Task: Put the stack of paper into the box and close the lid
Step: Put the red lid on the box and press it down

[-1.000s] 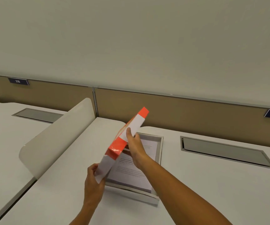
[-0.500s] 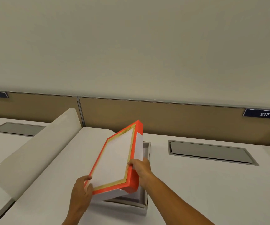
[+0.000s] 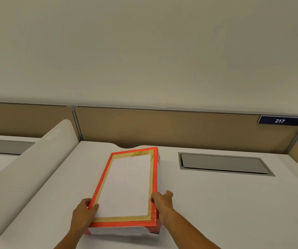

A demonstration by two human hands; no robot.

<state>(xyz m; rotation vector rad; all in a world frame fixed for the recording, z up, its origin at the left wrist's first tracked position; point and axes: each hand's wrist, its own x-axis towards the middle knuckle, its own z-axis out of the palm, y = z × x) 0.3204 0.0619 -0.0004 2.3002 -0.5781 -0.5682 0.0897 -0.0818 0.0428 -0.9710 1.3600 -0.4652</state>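
Lid [image 3: 129, 184] | now flat on box, was tilted | both hands gripping

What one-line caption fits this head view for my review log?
Both hands, left hand and right hand, press the orange-bordered white cardboard lid down over the box on the white desk.

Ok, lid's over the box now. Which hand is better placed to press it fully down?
Probably the left hand: its fingers already lie on top of the lid at the near left corner. The right hand grips the lid's right side edge and would have to shift on top first.
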